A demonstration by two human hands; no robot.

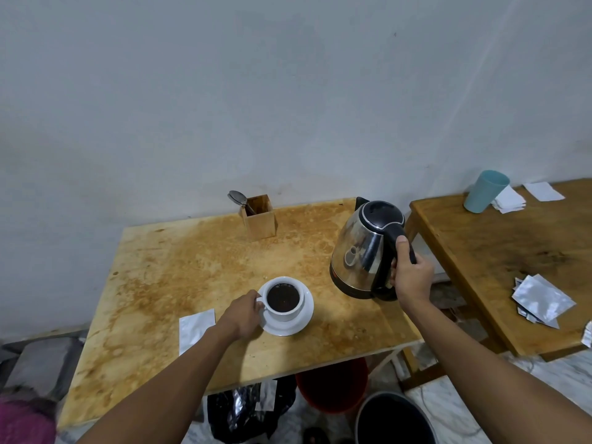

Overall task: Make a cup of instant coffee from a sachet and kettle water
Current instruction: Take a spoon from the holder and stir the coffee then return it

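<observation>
A white cup (284, 313) holding dark coffee stands on a white saucer (304, 318) near the middle of the stained wooden table (179, 270). My left hand (244, 314) grips the cup's handle from the left. To the right a steel kettle (362, 251) with a black lid stands upright on the table, and my right hand (411, 274) grips its black handle, thumb on top. A silver sachet (194, 328) lies flat left of my left wrist.
A wooden holder (260, 219) with a spoon (237, 198) stands at the table's back. A second table (499, 251) to the right carries a blue cup (485, 191), white papers and several silver sachets (541, 299). Under the table are a black bag, a red bucket and a dark bin.
</observation>
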